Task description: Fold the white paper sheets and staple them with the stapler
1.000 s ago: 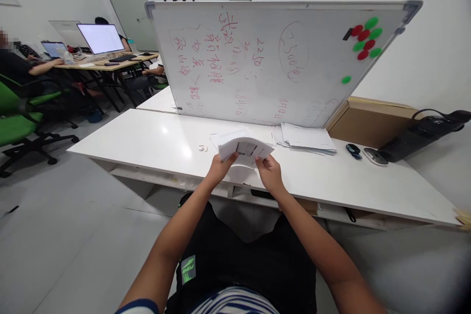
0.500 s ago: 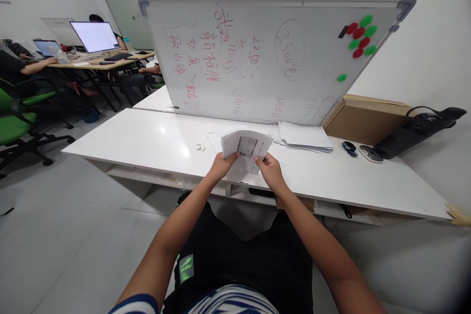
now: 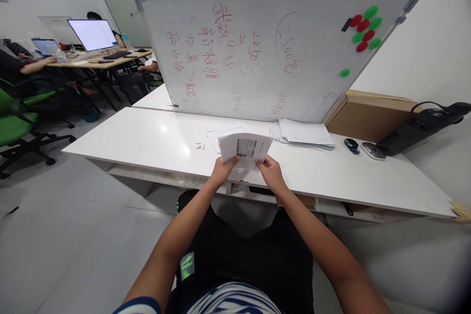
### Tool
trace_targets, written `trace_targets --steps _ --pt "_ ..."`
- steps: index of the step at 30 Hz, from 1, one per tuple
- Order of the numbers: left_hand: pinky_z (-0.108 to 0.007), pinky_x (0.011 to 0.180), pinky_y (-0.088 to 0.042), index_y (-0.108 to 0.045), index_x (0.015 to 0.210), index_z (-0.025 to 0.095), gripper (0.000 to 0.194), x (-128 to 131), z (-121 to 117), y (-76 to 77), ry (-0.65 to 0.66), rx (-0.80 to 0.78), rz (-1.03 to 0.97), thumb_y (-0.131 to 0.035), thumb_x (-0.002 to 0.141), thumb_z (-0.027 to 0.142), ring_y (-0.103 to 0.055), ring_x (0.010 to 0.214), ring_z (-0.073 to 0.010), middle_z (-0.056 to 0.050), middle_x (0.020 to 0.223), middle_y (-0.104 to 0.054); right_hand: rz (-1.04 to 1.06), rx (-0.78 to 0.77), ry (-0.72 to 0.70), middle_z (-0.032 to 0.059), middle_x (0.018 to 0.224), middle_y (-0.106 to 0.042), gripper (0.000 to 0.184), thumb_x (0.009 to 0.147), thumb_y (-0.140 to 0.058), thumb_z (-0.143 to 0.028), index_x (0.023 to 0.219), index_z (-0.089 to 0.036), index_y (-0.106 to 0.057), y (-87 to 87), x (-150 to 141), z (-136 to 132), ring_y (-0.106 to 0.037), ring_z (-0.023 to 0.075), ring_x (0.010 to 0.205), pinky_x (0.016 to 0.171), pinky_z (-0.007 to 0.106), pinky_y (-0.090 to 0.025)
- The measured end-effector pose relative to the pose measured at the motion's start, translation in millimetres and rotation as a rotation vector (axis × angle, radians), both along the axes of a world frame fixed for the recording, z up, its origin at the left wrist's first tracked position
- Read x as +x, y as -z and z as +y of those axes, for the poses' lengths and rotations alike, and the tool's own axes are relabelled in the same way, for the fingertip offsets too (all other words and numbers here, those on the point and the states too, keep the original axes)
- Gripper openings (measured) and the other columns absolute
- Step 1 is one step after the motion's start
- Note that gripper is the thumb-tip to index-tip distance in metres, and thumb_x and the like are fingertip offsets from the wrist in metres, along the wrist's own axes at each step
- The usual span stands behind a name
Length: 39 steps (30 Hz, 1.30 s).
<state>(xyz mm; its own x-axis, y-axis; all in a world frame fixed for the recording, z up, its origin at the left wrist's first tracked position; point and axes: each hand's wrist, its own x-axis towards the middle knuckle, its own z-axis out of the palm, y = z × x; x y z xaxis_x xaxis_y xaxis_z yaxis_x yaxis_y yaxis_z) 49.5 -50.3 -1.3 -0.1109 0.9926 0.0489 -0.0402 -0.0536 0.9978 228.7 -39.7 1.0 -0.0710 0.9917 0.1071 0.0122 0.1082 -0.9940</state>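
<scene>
Between my two hands, above the front of the white desk, is a bent stack of printed paper sheets. My left hand is closed on its left edge, thumb on the printed face. On the lower right edge, my right hand pinches the stack between thumb and fingers. Some loose sheets lie on the desk just behind and left of the held stack. To the right, a pile of papers rests against the foot of the whiteboard. A small white coiled item lies left of my hands.
A whiteboard with red writing and round magnets leans behind the desk. At right are a cardboard box, a black bottle, a computer mouse and a small dark object. People sit at a desk with monitors at far left.
The held paper stack has dipped slightly, and its top edge looks flatter. Both hands keep their grip. The view has shifted a little.
</scene>
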Motion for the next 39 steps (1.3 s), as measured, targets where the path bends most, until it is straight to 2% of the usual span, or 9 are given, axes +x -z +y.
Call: trace_targets --steps 4,8,12,18,23,29,33,36,39 --pt "-0.037 0.083 -0.048 -0.069 0.102 0.013 0.043 2 0 -1.2 0.012 -0.029 -0.081 -0.071 0.073 0.045 -0.062 0.098 -0.0278 -0.010 0.104 -0.070 0.166 -0.120 -0.038 0.0031 0.094 -0.072 0.037 0.069 -0.071 -0.045 0.096 -0.019 -0.070 3.4 -3 1 -0.064 0.0223 0.093 0.086 0.035 -0.048" --pt "-0.038 0.086 -0.047 -0.069 0.104 0.013 0.044 4 1 -8.3 0.047 -0.036 -0.098 -0.072 0.073 0.044 -0.061 0.102 -0.0284 -0.011 0.108 -0.069 0.174 -0.210 -0.069 0.0051 0.100 -0.072 0.042 0.064 -0.076 -0.044 0.097 -0.018 -0.072 3.9 -3 7 -0.064 0.0246 0.100 0.091 0.038 -0.046" --pt "-0.038 0.090 -0.047 -0.068 0.107 0.013 0.045 5 0 -14.1 0.060 0.023 -0.079 -0.071 0.073 0.043 -0.060 0.106 -0.0277 -0.010 0.111 -0.068 0.149 -0.139 -0.137 0.0061 0.104 -0.071 0.043 0.066 -0.076 -0.043 0.099 -0.017 -0.072 1.1 3 15 -0.062 0.0262 0.106 0.096 0.039 -0.043" --pt "-0.038 0.080 -0.049 -0.070 0.100 0.013 0.043 10 -2 -8.6 0.069 -0.013 0.113 -0.068 0.075 0.047 -0.062 0.099 -0.0306 -0.011 0.103 -0.070 0.120 -0.251 -0.029 0.0085 0.096 -0.073 0.045 0.068 -0.072 -0.048 0.098 -0.015 -0.071 13.9 5 10 -0.066 0.0279 0.094 0.087 0.042 -0.049" --pt "-0.037 0.085 -0.048 -0.070 0.097 0.014 0.037 17 1 -7.6 0.084 0.083 0.128 -0.065 0.077 0.044 -0.062 0.101 -0.0286 -0.008 0.102 -0.071 0.063 -0.138 -0.011 0.0074 0.104 -0.071 0.046 0.069 -0.071 -0.048 0.102 -0.017 -0.071 16.3 11 8 -0.063 0.0268 0.104 0.094 0.040 -0.046" --pt "-0.039 0.086 -0.050 -0.070 0.096 0.012 0.040 21 -4 -3.5 0.007 -0.042 -0.031 -0.072 0.071 0.044 -0.064 0.097 -0.0280 -0.011 0.099 -0.072 -0.046 -0.181 -0.072 0.0078 0.103 -0.071 0.046 0.069 -0.069 -0.051 0.099 -0.017 -0.071 17.8 17 -2 -0.064 0.0278 0.101 0.090 0.041 -0.047" --pt "-0.039 0.094 -0.049 -0.064 0.110 0.014 0.050 20 -11 -13.2 -0.121 -0.054 -0.320 -0.076 0.070 0.040 -0.061 0.108 -0.0264 -0.011 0.116 -0.067 -0.073 -0.120 -0.091 0.0095 0.102 -0.071 0.042 0.073 -0.068 -0.049 0.100 -0.016 -0.068 20.0 25 -21 -0.063 0.0254 0.100 0.092 0.039 -0.046" --pt "-0.040 0.096 -0.049 -0.058 0.121 0.016 0.055 26 -19 -24.6 -0.075 -0.052 -0.542 -0.074 0.073 0.040 -0.060 0.111 -0.0263 -0.011 0.126 -0.061 0.047 -0.085 -0.068 0.0092 0.105 -0.069 0.047 0.076 -0.067 -0.048 0.112 -0.018 -0.060 22.2 24 -42 -0.062 0.0229 0.102 0.092 0.037 -0.046" --pt "-0.043 0.094 -0.050 -0.058 0.121 0.015 0.055 42 -29 -27.7 -0.014 -0.117 -0.630 -0.072 0.075 0.042 -0.061 0.109 -0.0286 -0.013 0.123 -0.062 0.128 -0.070 -0.088 0.0084 0.113 -0.066 0.054 0.076 -0.067 -0.047 0.122 -0.021 -0.054 23.6 16 -61 -0.061 0.0222 0.105 0.093 0.036 -0.047"
